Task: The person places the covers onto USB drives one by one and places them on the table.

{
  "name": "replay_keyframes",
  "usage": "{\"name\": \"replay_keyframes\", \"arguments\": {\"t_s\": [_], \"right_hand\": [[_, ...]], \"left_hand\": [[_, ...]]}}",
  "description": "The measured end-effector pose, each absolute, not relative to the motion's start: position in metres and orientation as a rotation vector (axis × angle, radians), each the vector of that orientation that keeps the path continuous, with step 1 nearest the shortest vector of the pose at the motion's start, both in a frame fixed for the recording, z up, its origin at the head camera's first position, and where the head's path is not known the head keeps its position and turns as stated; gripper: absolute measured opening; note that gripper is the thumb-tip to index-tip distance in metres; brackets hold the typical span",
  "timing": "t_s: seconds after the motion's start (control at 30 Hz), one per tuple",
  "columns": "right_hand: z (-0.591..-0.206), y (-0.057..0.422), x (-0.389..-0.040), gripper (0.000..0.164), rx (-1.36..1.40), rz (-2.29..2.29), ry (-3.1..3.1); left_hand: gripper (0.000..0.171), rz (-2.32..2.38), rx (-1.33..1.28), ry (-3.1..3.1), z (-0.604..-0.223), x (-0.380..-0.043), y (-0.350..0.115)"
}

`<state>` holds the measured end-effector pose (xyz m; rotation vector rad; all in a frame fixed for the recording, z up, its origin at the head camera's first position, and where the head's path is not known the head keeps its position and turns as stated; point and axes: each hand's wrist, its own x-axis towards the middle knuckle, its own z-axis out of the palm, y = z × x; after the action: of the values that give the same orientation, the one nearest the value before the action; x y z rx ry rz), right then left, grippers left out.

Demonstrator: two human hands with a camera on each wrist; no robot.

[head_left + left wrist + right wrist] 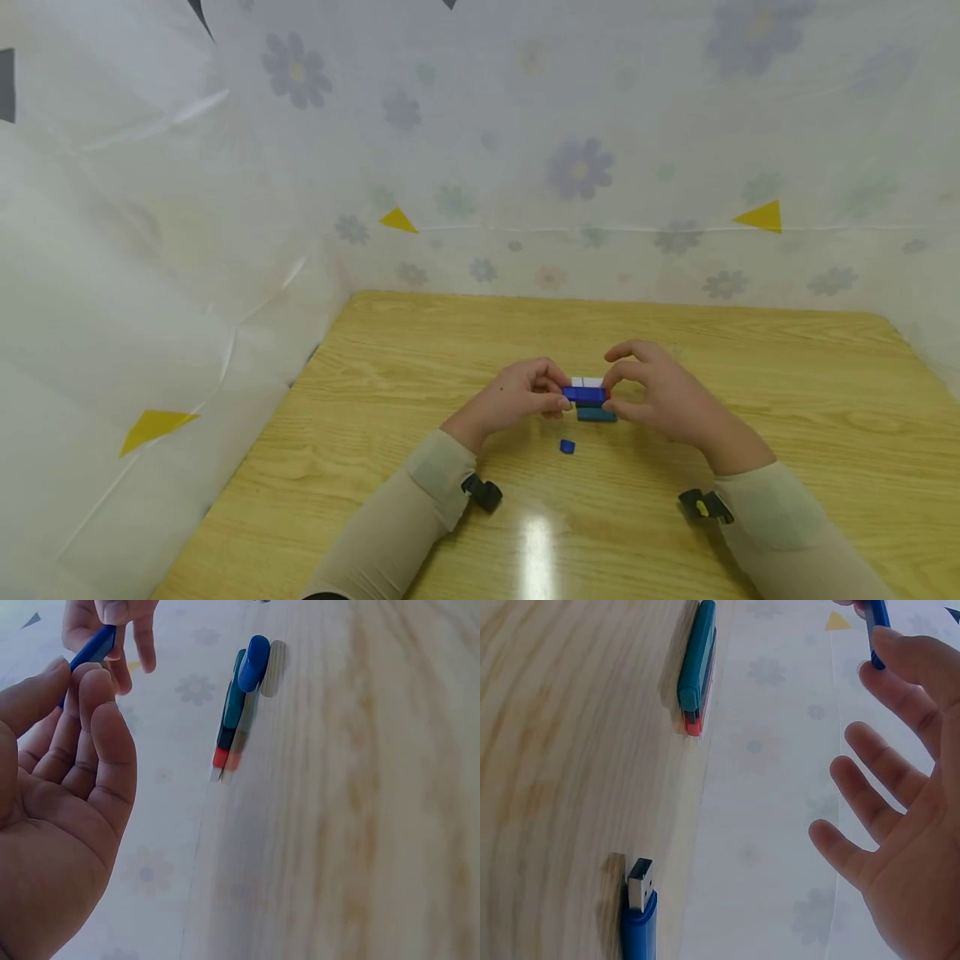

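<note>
In front of me a slim, flat blue stick [584, 395] is held in the air, lying crosswise between my two hands. My left hand [521, 390] pinches one end between thumb and fingertips. The thumb and index finger of my right hand [655, 392] grip the other end, its remaining fingers spread apart. Behind and below lies a stack with a teal piece [697, 656] in front and dark, red and white pieces beyond. A small blue cap-like piece [567, 447] rests nearer me. The right wrist view also shows a blue USB flash drive [640, 922], its metal plug exposed.
All of this is over a wood-grain table [420, 342]. A pale flower-patterned curtain [480, 167] hangs behind and at the left side, with yellow triangles on it. Each wrist carries a dark strapped camera.
</note>
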<state>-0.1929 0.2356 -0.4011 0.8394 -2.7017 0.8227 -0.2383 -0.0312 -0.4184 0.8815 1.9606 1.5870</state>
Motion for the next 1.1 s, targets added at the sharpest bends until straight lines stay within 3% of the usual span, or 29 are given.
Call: {"name": "replay_keyframes", "arguments": {"t_s": [0.4, 1.1], "right_hand": [[-0.401, 0.236, -0.194, 0.021, 0.853, 0.815, -2.695], [-0.402, 0.245, -0.192, 0.017, 0.837, 0.577, -3.064]], "left_hand": [[0.016, 1.586, 0.871, 1.975, -0.415, -0.236, -0.032], [0.027, 1.591, 0.897, 2.006, -0.421, -0.241, -0.035]]}}
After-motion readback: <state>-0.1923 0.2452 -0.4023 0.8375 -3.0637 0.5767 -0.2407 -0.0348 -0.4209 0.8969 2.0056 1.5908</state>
